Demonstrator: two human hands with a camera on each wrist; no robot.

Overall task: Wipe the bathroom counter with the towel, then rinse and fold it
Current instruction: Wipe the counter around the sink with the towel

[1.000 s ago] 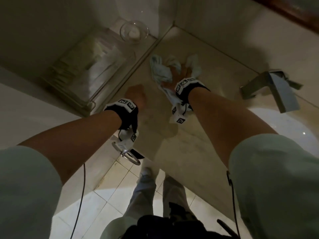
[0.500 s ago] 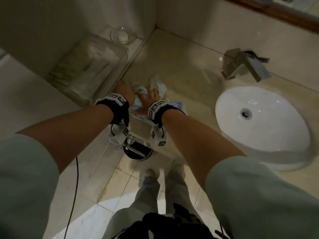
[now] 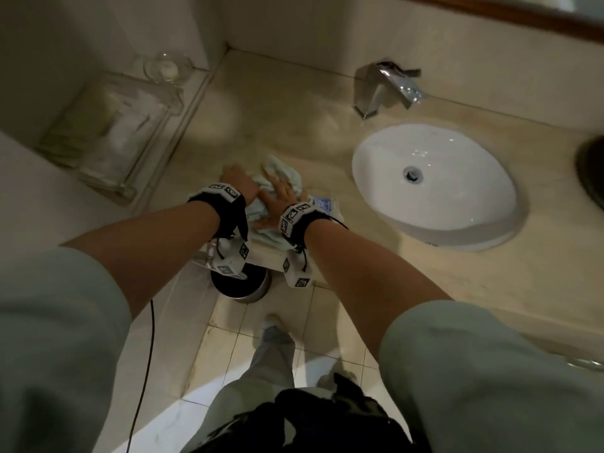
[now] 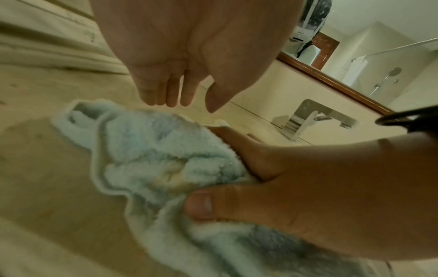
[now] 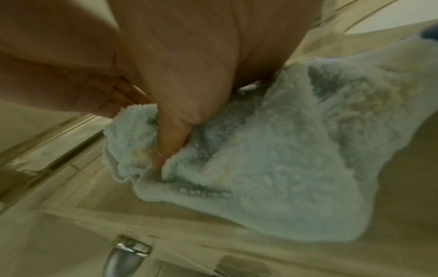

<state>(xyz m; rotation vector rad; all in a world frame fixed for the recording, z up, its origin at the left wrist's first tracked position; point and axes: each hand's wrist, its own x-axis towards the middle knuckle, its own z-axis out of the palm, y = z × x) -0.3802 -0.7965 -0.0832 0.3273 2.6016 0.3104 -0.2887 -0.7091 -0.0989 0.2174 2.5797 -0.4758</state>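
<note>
A crumpled light blue towel (image 3: 281,173) lies on the beige counter (image 3: 277,103) near its front edge, left of the white sink (image 3: 434,184). My right hand (image 3: 277,201) lies on top of it and presses it down. In the wrist views the towel (image 4: 151,150) bunches between thumb and forefinger, and the thumb digs into the pile (image 5: 272,168). My left hand (image 3: 240,183) is just left of the towel with straight fingers (image 4: 170,97) over the counter, holding nothing.
A chrome faucet (image 3: 385,89) stands behind the sink. A glass tray (image 3: 108,132) and a glass bowl (image 3: 168,67) sit on a ledge to the left. A round bin (image 3: 240,286) stands on the floor below the counter edge. Something dark (image 3: 591,171) is at the right edge.
My right hand dragged the towel from the back of the counter to the front edge. My left hand opened from a fist and came in beside it. The view swung right onto the sink.
</note>
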